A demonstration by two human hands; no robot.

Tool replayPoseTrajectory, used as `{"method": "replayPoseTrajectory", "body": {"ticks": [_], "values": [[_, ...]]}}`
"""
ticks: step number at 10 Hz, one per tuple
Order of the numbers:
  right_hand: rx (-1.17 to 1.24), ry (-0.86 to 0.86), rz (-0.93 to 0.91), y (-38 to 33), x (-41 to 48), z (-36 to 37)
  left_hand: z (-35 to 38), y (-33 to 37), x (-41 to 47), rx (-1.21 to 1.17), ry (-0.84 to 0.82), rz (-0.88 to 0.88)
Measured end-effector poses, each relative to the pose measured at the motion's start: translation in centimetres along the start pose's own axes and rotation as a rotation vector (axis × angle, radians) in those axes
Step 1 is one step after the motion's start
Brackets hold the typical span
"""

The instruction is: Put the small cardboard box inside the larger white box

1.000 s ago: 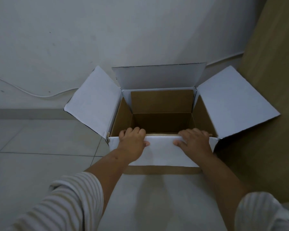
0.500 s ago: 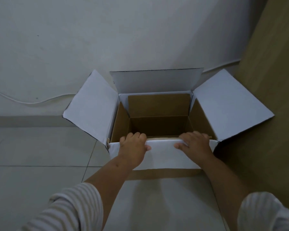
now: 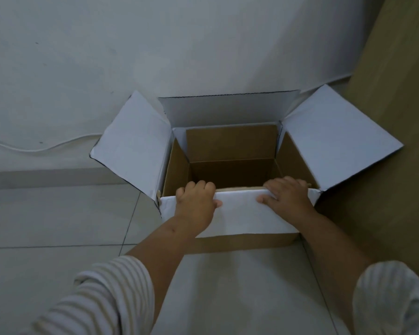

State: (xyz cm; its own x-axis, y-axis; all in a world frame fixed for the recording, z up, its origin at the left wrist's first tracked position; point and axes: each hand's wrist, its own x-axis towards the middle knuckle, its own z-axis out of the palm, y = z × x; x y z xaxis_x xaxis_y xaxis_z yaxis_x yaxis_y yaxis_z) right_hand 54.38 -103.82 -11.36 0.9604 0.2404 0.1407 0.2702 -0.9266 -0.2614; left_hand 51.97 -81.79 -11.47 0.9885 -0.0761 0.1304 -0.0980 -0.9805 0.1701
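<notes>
Over the last second the large white box has slid nearer and lower in our view, while our left hand and right hand stay hooked over its folded-down near flap, fingers curled inside. The small cardboard box sits nested within it, open, so the placing looks done. Grey floor tiles, a pale wall, a thin cable along it.

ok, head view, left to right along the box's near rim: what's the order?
Splayed-out left white cardboard flap → left hand curled over the folded-down near white flap → right hand on the same flap → splayed-out right white cardboard flap → tan wooden panel.
</notes>
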Motion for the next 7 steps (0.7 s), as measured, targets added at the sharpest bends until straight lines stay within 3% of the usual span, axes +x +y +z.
{"method": "replayPoseTrajectory", "body": {"ticks": [4,6,7], "values": [[-0.172,-0.155,0.102,-1.9,-1.4,-0.9,-1.2,-0.1,-1.5,-0.022,-0.084,0.042],[-0.081,-0.233,0.243,-4.7,-3.9,-1.5,-3.3,-0.8,-3.5,-0.089,-0.138,0.054],[-0.048,-0.265,0.206,-6.8,-4.4,-2.9,-5.4,-1.4,-4.2,-0.082,-0.139,0.076]]}}
